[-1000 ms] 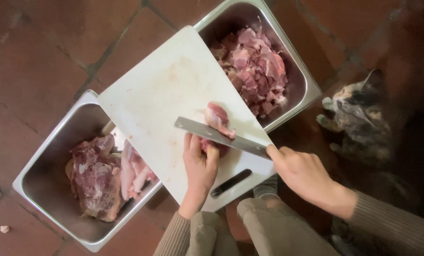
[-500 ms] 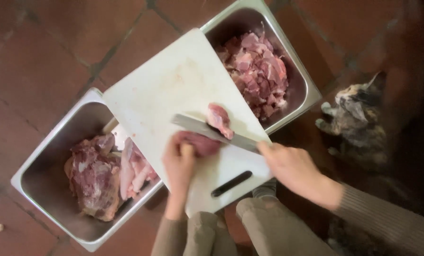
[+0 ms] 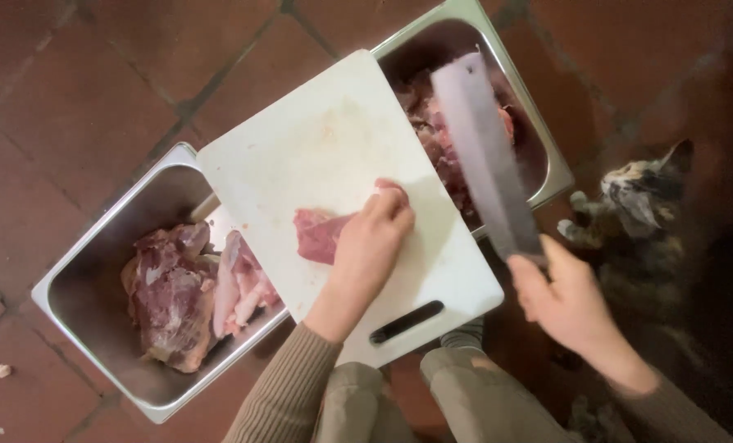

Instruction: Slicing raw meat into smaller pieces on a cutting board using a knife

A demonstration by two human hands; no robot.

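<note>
Cleaver (image 3: 483, 152) up — long axis near vertical, tip pointing away over the far steel pan (image 3: 539, 123), right hand (image 3: 565, 299) clamped on its handle. Left hand (image 3: 371, 246) presses the meat piece (image 3: 317, 235) onto the white cutting board (image 3: 325, 148) — fingers closed over it.

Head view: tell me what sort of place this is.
Likely an informal meat-prep spot on a floor, perhaps a home or back kitchen. Red floor tiles, a white cutting board bridging two steel trays of raw meat, a cleaver in the right hand, and a cat beside them.
</note>
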